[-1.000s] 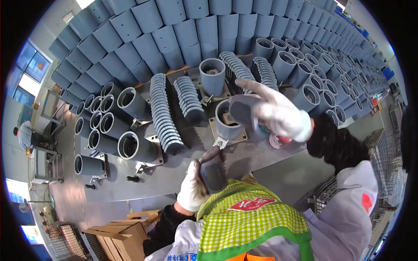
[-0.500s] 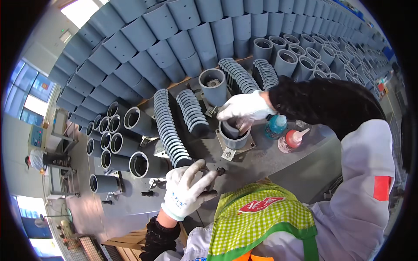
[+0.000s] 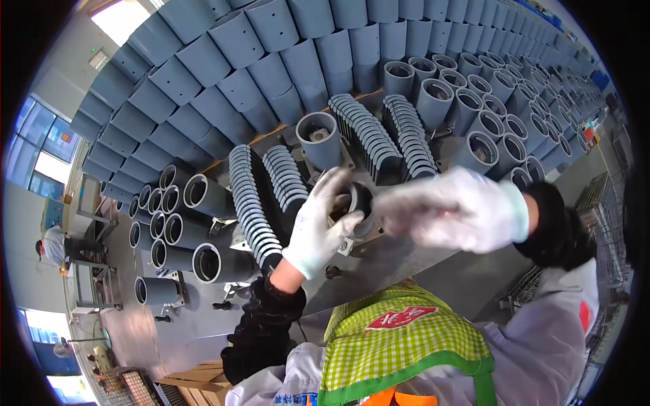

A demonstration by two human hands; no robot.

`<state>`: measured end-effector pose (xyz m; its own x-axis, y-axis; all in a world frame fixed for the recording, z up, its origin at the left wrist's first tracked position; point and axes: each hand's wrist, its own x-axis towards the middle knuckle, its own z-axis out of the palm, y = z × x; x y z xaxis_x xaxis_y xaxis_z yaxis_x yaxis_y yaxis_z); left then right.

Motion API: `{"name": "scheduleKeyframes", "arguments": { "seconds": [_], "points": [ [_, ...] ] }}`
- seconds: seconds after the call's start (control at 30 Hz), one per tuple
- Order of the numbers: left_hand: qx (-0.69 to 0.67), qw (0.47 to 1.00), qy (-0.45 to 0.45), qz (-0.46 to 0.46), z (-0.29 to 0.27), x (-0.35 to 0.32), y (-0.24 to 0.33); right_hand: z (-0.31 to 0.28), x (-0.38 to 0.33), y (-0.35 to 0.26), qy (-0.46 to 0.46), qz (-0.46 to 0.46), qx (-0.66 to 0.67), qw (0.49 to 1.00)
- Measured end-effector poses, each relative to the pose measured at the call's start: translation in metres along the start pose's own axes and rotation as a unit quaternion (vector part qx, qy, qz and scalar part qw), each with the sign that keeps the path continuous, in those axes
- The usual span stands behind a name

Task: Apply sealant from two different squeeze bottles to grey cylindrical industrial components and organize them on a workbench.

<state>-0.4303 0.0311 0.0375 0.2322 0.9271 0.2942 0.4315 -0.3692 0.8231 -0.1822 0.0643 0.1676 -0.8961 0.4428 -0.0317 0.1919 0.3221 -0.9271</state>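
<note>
I am curling my gloved left hand [image 3: 318, 227] around the grey cylinder [image 3: 357, 203] at frame centre, fingers pressing its near side. My gloved right hand [image 3: 453, 210], blurred, is reaching in from the right; I cannot tell its grip. Ribbed grey stacks [image 3: 249, 199] are standing just left, an upright cylinder [image 3: 318, 139] above.

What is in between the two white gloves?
A grey cylindrical housing sits between the left hand and the right hand in the head view. Both gloves seem to touch it; the right one is blurred.
</note>
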Motion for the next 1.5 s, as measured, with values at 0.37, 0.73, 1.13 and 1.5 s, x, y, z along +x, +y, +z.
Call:
{"name": "scheduleKeyframes", "arguments": {
  "seconds": [0.37, 0.73, 1.13, 1.5],
  "points": [
    [0.426, 0.892, -0.059, 0.138, 0.019, 0.013, 0.014, 0.105, -0.077, 0.143, 0.136, 0.101, 0.478, 0.862],
    [0.095, 0.990, 0.021, -0.103, 0.035, -0.140, -0.051, 0.150, -0.098, 0.191, 0.250, 0.028, 0.778, 0.575],
    [0.212, 0.958, 0.190, 0.029, 0.063, -0.118, -0.031, 0.136, -0.061, 0.229, 0.344, -0.070, 0.897, 0.269],
    [-0.194, 0.970, 0.018, -0.148, 0.171, 0.008, -0.040, 0.141, -0.098, 0.190, 0.411, -0.043, 0.796, 0.442]
  ]
}}
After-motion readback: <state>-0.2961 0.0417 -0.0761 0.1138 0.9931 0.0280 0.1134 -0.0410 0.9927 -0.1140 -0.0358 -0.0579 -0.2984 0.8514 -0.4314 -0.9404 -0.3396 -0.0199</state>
